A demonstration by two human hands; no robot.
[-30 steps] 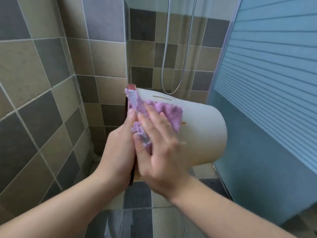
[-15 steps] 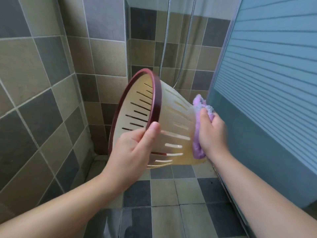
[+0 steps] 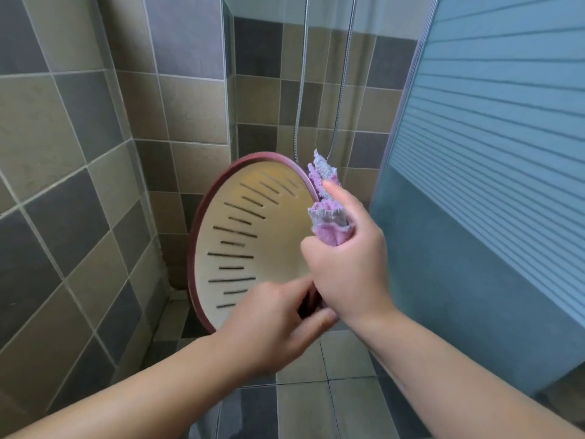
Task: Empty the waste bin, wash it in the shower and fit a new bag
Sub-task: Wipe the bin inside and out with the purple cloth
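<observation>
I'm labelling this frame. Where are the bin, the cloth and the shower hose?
bin [image 3: 253,229]: head view, slotted inner wall.
cloth [image 3: 329,226]: head view, bunched fold above the right hand.
shower hose [image 3: 340,90]: head view, right strand.

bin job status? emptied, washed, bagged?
Emptied: the bin shows a bare slotted inside, no bag. In hand: left hand grips its rim, right hand holds the purple cloth at the rim. Left: fitting a new bag.
</observation>
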